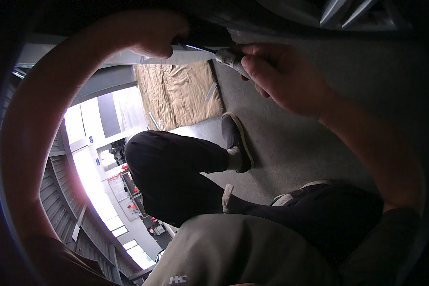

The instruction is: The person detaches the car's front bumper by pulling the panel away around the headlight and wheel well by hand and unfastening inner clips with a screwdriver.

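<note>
My right hand (281,76) is wrapped around the grey handle of a screwdriver (229,59), thumb lying along it. The thin metal shaft points left and slightly up, toward my left hand (159,38). The shaft's tip is lost in the dark beside my left fingers. My left hand is raised at the top in deep shadow, its fingers curled against a dark part; what they hold is hidden. Just above both hands runs the dark underside of what looks like a vehicle, with a tyre (281,24) and silver wheel spokes (348,12) at the upper right.
A brown, wrinkled padded sheet (176,95) covers a panel beyond my knee. My bent leg (176,152) and shoe (236,138) are below the hands on grey concrete floor (291,148). A bright workshop opening and shelves with red items (131,190) lie at the left.
</note>
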`<state>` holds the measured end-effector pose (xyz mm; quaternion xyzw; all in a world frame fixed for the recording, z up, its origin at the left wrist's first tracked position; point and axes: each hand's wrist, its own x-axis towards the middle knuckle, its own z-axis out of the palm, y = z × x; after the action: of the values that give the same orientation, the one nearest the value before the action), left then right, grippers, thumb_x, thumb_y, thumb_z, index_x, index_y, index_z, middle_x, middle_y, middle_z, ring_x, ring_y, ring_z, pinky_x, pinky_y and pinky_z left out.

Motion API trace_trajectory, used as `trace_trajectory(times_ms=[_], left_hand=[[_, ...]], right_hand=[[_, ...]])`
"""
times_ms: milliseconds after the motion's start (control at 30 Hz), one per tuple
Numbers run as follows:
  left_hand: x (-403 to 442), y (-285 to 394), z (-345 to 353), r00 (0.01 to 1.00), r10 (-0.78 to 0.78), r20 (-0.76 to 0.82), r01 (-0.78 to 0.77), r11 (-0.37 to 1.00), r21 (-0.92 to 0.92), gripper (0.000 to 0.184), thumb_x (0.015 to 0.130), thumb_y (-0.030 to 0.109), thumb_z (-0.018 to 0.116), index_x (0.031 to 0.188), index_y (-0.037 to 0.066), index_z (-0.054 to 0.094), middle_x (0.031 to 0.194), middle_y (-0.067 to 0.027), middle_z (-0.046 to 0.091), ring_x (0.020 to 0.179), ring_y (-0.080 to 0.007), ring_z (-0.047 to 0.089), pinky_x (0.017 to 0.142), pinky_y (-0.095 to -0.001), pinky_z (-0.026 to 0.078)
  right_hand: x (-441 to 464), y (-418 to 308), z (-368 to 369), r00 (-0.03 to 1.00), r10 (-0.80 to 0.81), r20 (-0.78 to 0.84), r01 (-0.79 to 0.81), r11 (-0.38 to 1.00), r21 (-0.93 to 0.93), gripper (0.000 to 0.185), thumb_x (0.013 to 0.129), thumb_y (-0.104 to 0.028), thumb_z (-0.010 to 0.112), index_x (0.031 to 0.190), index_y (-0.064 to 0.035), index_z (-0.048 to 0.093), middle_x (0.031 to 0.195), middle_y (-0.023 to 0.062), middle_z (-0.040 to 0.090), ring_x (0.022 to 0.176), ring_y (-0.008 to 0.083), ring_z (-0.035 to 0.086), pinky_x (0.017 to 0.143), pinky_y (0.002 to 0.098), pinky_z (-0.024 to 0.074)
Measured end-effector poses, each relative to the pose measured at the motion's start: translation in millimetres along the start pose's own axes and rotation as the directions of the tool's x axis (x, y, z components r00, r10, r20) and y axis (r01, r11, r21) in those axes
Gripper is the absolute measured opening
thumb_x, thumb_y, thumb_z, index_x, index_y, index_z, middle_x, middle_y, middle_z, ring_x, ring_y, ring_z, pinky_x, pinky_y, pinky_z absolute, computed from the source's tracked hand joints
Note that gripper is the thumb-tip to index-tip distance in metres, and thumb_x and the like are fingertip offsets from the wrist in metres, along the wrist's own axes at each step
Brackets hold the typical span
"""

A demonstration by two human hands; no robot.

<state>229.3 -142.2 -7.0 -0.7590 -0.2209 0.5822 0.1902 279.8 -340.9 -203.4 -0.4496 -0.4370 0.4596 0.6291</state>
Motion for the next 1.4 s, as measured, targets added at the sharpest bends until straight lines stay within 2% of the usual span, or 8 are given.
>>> trace_trajectory(times_ms=[133,633,833,900,1133,1233,1333,1400], left_hand=[[-3.8,5.8,-4.0,0.999,-0.033,0.019,0.033,0.999,0.016,0.050,0.086,-0.005,0.064,0.135,0.000,0.065,0.102,-0.0226,0.074,0.076,-0.0263,0.069,0.067,-0.0400,0.059],[-5.1,10.9,-8.6,0.999,0.006,0.034,-0.009,0.997,0.074,0.052,0.086,-0.006,0.062,0.138,0.000,0.064,0.107,-0.0233,0.075,0.072,-0.0238,0.069,0.063,-0.0372,0.059],[-8.1,10.3,-14.2,1.000,0.023,0.012,-0.024,0.998,0.057,0.047,0.085,-0.006,0.063,0.132,0.000,0.068,0.099,-0.0227,0.076,0.069,-0.0241,0.069,0.060,-0.0371,0.058],[-9.3,9.4,-12.5,0.999,0.022,-0.026,-0.022,1.000,0.012,0.038,0.085,-0.001,0.067,0.122,0.000,0.072,0.091,-0.0193,0.076,0.073,-0.0277,0.071,0.063,-0.0394,0.059],[-12.7,13.5,-17.4,1.000,0.000,-0.027,0.001,0.999,0.039,0.042,0.086,0.001,0.067,0.127,0.001,0.071,0.099,-0.0209,0.077,0.080,-0.0290,0.074,0.068,-0.0404,0.061],[-10.7,13.8,-19.6,1.000,-0.012,0.000,0.012,0.999,0.042,0.044,0.086,0.001,0.067,0.130,0.001,0.070,0.103,-0.0212,0.077,0.083,-0.0293,0.075,0.071,-0.0407,0.061],[-2.9,2.9,-7.8,1.000,0.008,-0.019,-0.007,1.000,0.028,0.048,0.088,0.001,0.065,0.135,0.001,0.067,0.110,-0.0224,0.076,0.084,-0.0284,0.074,0.072,-0.0412,0.062],[3.1,-5.8,-0.6,0.999,0.032,-0.019,-0.032,0.999,0.005,0.052,0.090,-0.001,0.063,0.142,0.002,0.062,0.121,-0.0246,0.073,0.081,-0.0265,0.072,0.071,-0.0422,0.062]], right_hand=[[-3.5,-16.6,1.5,0.999,0.049,0.005,-0.049,0.993,-0.105,0.035,0.111,-0.029,0.044,0.097,-0.0054,0.066,0.066,0.0083,0.061,0.054,0.0142,0.057,0.054,0.0339,0.0487],[-13.0,-34.9,19.6,0.992,0.122,-0.013,-0.122,0.992,0.034,0.030,0.111,-0.024,0.046,0.106,-0.0015,0.066,0.070,0.0092,0.063,0.058,0.0133,0.059,0.056,0.0341,0.0503],[-7.2,-37.1,14.8,0.957,0.286,0.054,-0.290,0.955,0.068,0.044,0.109,-0.030,0.055,0.145,-0.0038,0.054,0.082,0.0072,0.065,0.070,0.0117,0.061,0.063,0.0305,0.0518],[-2.9,-30.7,14.1,0.953,0.281,0.109,-0.288,0.957,0.048,0.048,0.108,-0.028,0.058,0.149,-0.0038,0.050,0.087,0.0078,0.066,0.071,0.0120,0.061,0.065,0.0307,0.0523],[20.6,-4.7,21.3,0.972,0.174,0.156,-0.175,0.984,-0.008,0.051,0.107,-0.024,0.059,0.154,-0.0068,0.047,0.100,0.0092,0.066,0.078,0.0131,0.062,0.070,0.0326,0.0539],[18.3,6.7,21.1,0.990,0.104,0.094,-0.097,0.992,-0.078,0.045,0.107,-0.021,0.057,0.150,-0.0068,0.050,0.105,0.0110,0.066,0.084,0.0153,0.064,0.073,0.0338,0.0547],[-0.1,17.5,-3.9,0.973,0.216,0.081,-0.194,0.956,-0.221,0.044,0.104,-0.015,0.060,0.144,-0.0001,0.051,0.107,0.0197,0.072,0.081,0.0225,0.072,0.073,0.0416,0.0613],[-17.6,45.6,-20.3,0.940,0.337,0.055,-0.294,0.881,-0.369,0.039,0.106,-0.014,0.055,0.143,-0.0059,0.047,0.113,0.0169,0.065,0.101,0.0255,0.068,0.085,0.0436,0.0579]])
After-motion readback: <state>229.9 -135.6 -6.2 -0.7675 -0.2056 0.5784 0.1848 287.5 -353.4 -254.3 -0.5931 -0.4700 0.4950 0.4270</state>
